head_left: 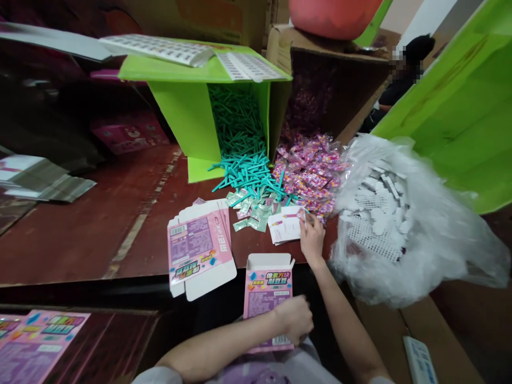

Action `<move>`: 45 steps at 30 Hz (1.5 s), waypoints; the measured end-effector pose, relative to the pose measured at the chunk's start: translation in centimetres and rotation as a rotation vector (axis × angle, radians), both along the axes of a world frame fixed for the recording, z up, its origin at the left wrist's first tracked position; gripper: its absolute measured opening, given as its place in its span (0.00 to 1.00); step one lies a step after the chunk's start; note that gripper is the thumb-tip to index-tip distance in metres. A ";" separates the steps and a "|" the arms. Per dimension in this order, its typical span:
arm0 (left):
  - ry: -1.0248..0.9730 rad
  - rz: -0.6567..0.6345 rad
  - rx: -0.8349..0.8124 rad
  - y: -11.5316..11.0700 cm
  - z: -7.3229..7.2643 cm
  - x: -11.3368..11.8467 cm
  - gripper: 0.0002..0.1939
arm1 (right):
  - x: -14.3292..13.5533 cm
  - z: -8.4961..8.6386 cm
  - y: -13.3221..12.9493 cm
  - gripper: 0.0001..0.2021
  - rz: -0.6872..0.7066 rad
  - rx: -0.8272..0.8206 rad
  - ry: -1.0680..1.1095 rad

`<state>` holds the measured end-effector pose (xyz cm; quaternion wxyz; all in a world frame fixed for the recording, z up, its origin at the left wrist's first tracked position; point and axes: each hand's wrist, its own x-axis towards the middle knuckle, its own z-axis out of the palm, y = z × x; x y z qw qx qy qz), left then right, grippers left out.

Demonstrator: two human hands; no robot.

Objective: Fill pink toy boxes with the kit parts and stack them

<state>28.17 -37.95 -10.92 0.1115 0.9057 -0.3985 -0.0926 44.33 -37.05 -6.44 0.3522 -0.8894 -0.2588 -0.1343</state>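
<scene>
An open pink and purple box [267,301] lies at my lap, its top flap raised. My left hand [295,319] is closed over the lower right part of that box; what its fingers hold, if anything, is hidden. At the right edge of a small stack of white printed leaflets [283,226], my right hand [312,234] is closed with its fingertips on the paper. Small pale green sachets [258,213] lie just behind the leaflets. Teal sticks [250,173] spill from a green carton, beside a heap of pink and purple packets [310,173].
Flattened pink boxes [202,250] lie left of the leaflets. A clear bag of white pieces [380,218] stands at the right. Behind are the green carton [184,114] and a cardboard box [276,48] under a red basin [334,16]. A person [404,74] is at the back right.
</scene>
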 end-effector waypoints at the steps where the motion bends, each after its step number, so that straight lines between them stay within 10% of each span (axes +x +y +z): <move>1: -0.074 0.007 -0.077 0.1 -0.2 -0.1 0.11 | -0.3 0.3 -0.2 0.18 -0.028 0.119 0.029; 6: -0.496 0.239 -0.538 4.1 2.2 -2.0 0.18 | -2.9 1.8 -1.5 0.11 0.164 0.412 0.217; 9: -0.727 0.726 -0.765 10.4 5.1 -2.4 0.18 | -5.4 1.6 -1.8 0.08 0.397 0.148 0.098; 11: -0.779 1.273 -0.837 15.2 6.0 -1.6 0.16 | -6.7 1.2 -1.7 0.07 0.511 -0.004 -0.005; 13: -0.592 1.463 -0.664 19.3 5.6 -0.2 0.12 | -7.1 1.1 -1.6 0.07 0.615 -0.130 -0.075; 16: -0.286 1.417 -0.282 22.8 3.5 1.7 0.15 | -4.4 1.9 -2.2 0.15 0.495 -0.163 -0.133; 21: -0.192 1.350 -0.131 23.8 1.0 2.1 0.14 | 6.7 4.4 -7.1 0.19 -0.309 -0.326 -0.167; 26: -0.277 1.379 -0.154 24.6 2.1 2.1 0.12 | 12.3 3.8 -11.3 0.15 -0.189 -0.789 -0.247; 32: -0.356 1.542 -0.202 27.1 2.6 6.2 0.17 | 12.5 2.7 -12.0 0.10 -0.113 -0.923 -0.309; 36: -0.320 1.559 -0.143 28.2 1.5 8.7 0.23 | 12.3 3.8 -12.0 0.11 -0.237 -0.844 -0.360; 41: -0.278 1.493 -0.188 29.1 0.8 9.3 0.13 | 10.6 8.3 -11.8 0.15 -0.469 -0.357 -0.288; 45: -0.285 1.562 -0.298 29.4 1.1 9.2 0.08 | 8.2 11.7 -9.7 0.18 -0.339 -0.098 -0.305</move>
